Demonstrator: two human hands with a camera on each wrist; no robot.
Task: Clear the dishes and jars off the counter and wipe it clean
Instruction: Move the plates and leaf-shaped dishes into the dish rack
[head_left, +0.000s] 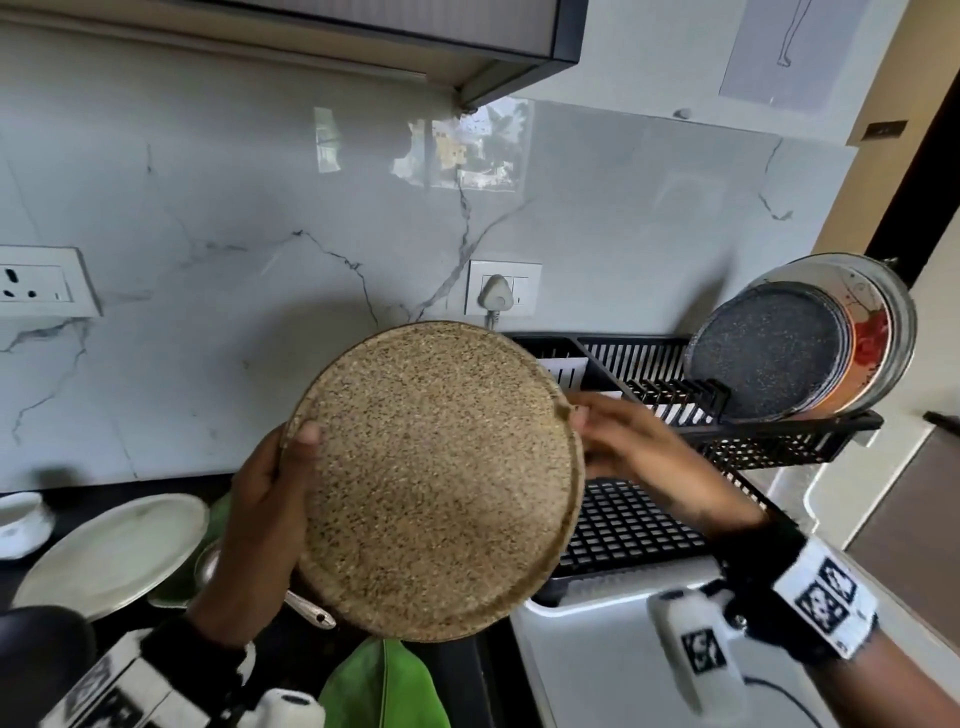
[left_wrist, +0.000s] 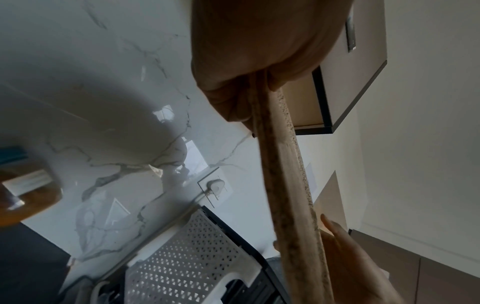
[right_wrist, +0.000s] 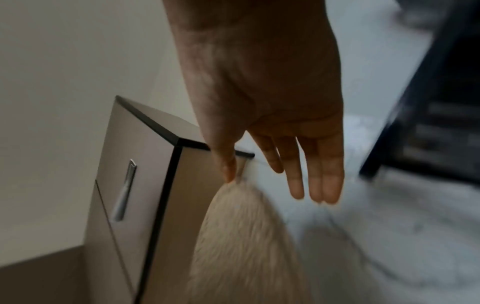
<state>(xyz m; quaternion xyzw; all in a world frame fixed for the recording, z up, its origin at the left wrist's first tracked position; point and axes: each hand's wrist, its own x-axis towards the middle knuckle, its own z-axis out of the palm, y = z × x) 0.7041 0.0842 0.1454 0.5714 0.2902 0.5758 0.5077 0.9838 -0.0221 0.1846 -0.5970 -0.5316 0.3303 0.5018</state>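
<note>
While the left hand (head_left: 260, 519) grips the left edge of the speckled brown plate (head_left: 436, 483) in the middle of the frame, the right hand (head_left: 639, 447) touches its right edge with straight fingers. The black dish rack (head_left: 675, 499) sits behind, at the right.

A marble backsplash (head_left: 218, 208) is running along the far wall, with a white socket (head_left: 44, 283) sitting at the left and a white plug (head_left: 496, 296) sticking in a switch plate further right. An overhead cabinet (head_left: 467, 36) is hanging above. A door frame (head_left: 914, 171) is showing at the far right.
</note>
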